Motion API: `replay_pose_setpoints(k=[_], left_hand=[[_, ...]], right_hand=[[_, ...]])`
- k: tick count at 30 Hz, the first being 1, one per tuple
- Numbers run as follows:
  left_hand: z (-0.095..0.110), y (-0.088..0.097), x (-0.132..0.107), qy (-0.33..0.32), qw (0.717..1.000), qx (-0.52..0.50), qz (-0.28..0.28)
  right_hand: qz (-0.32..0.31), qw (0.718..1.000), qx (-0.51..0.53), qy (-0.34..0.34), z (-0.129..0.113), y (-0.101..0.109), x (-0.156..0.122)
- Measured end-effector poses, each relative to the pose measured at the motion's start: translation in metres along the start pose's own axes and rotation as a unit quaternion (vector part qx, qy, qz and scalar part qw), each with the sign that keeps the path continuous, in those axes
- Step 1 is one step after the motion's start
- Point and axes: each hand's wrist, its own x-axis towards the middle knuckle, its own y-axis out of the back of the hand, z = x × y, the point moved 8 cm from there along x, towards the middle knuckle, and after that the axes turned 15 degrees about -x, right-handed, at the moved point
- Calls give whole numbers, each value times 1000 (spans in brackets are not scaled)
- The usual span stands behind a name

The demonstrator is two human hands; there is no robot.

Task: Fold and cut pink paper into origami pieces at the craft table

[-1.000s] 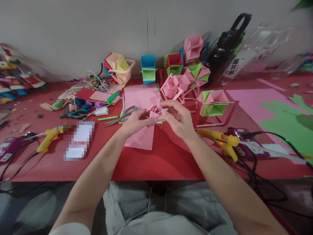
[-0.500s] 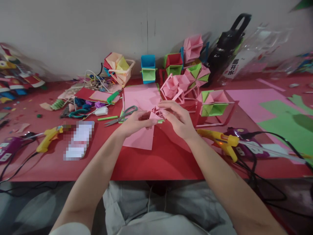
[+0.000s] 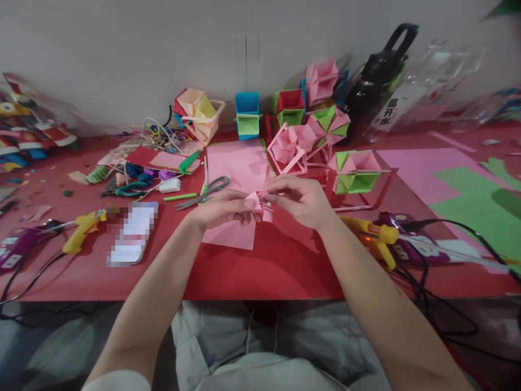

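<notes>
Between my two hands is a small piece of folded pink paper [image 3: 254, 202] with thin strips or creases at its right side. My left hand [image 3: 223, 208] is closed on its left part, thumb on top and fingers beneath. The thumb and fingertips of my right hand [image 3: 299, 198] pinch its right edge; fine detail there is too small to make out. Under and behind the hands lies a sheet of pink paper [image 3: 236, 160] on the red table. Grey-handled scissors [image 3: 207, 191] rest just beyond my left hand.
Yellow glue guns lie at left [image 3: 81, 231] and right [image 3: 374, 236], with trailing cords. A phone [image 3: 133, 233] is left of my arm. Folded paper models [image 3: 288, 144] stand along the wall, near a black bottle [image 3: 368, 81]. Green paper [image 3: 480, 212] covers the right side.
The folded pink paper has been turned and lowered slightly towards me. My right hand has shifted a little right and down, its fingertips now pinching the paper's edge.
</notes>
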Motion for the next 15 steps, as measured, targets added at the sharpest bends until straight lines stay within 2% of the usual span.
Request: replay_pose_setpoints(k=[7,11,15], left_hand=[[1,4,0,-2,1000,-25,17],[2,7,-1,-2,999,-22,28],[-1,7,-1,15,1000,-5,14]], right_hand=[[32,999,-19,3,-1,4,-1],[28,999,-11,17,-2,3,-1],[16,1000,-10,2,0,1,0]])
